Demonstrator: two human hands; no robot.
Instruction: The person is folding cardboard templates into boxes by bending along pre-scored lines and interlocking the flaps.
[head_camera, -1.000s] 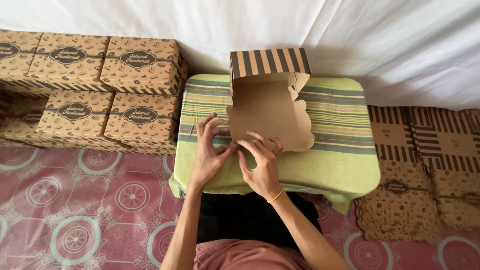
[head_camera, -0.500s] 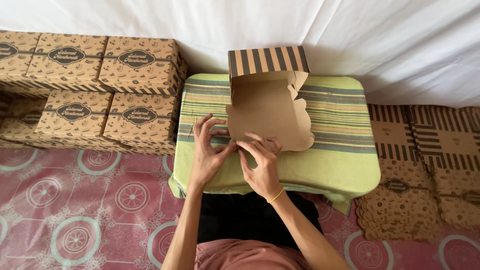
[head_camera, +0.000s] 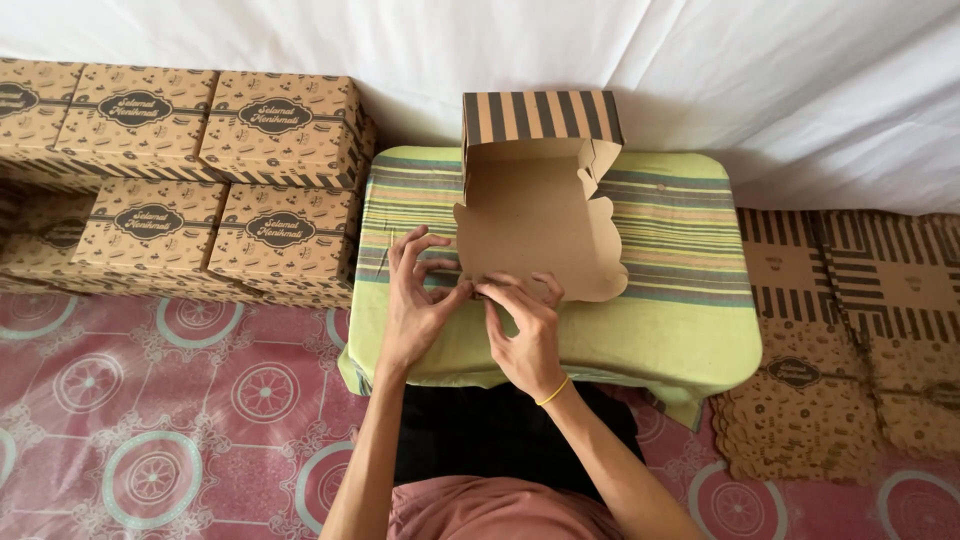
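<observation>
Light: soft, even daylight, diffused — brightest on the white cloth (head_camera: 700, 60) behind my table (head_camera: 680, 330). Shadows: faint, under my left hand (head_camera: 415, 305), my right hand (head_camera: 525, 335) and the half-folded box (head_camera: 535, 215). Glare: mild sheen on the pink floor mat (head_camera: 150, 400). Focus: sharp centrally — edges perhaps slightly bowed.

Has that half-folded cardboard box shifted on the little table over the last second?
No. The cardboard box sits where it was: its striped back wall remains at the far edge of the striped tablecloth, with both hands at its near edge.
</observation>
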